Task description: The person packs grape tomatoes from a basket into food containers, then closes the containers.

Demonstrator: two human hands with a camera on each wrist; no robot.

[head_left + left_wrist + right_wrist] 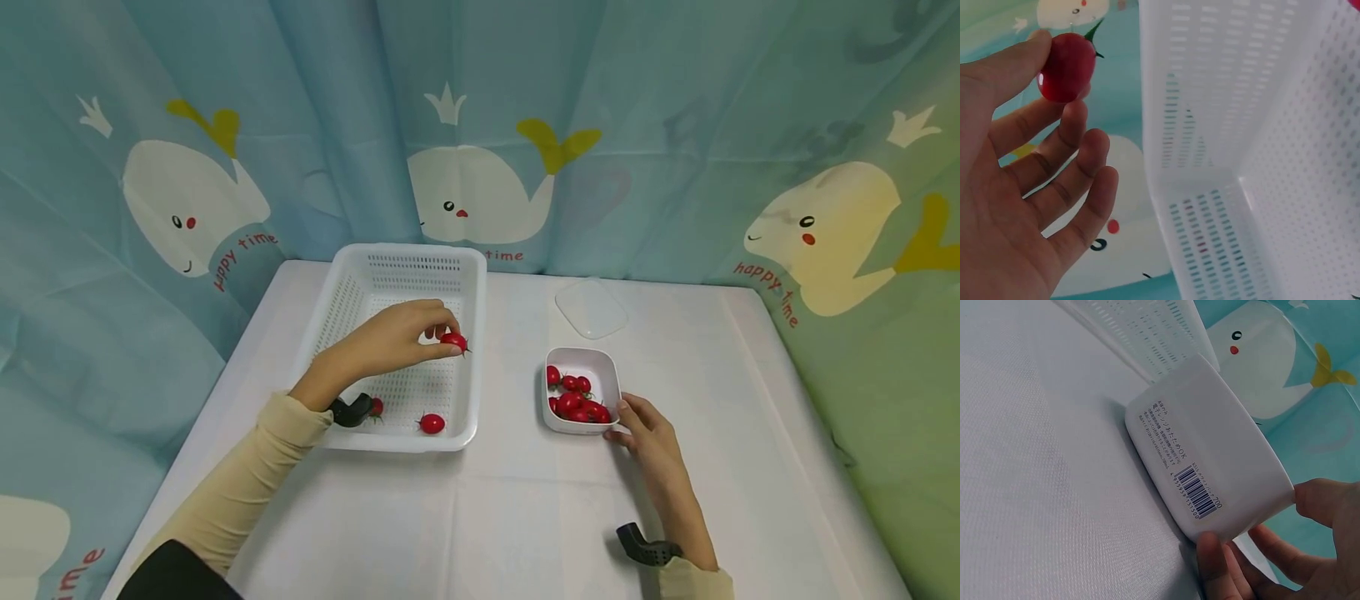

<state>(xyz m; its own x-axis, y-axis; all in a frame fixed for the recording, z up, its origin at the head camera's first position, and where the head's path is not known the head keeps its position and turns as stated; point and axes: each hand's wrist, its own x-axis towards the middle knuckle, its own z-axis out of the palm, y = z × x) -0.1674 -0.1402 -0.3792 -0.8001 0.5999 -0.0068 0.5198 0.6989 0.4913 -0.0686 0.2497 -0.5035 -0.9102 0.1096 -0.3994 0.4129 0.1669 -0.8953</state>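
My left hand [408, 333] pinches a red cherry tomato [453, 340] with a green stem between thumb and fingertips, over the right part of a white perforated basket [474, 375]. The left wrist view shows the tomato [1067, 67] at the tips, the other fingers loosely bent. Two more cherry tomatoes lie in the basket's near end, one [431, 423] in plain sight and one [377, 407] partly behind the wrist strap. My right hand [651, 437] grips the near right corner of a small white container [555, 421] holding several cherry tomatoes [576, 407]. A printed barcode label [1197, 494] marks its side.
Behind the container, a clear lid [592, 308] lies flat on the white-covered table [510, 517]. A blue curtain [645, 150] printed with whales hangs along the table's back edge. Each wrist wears a black strap mount [647, 547].
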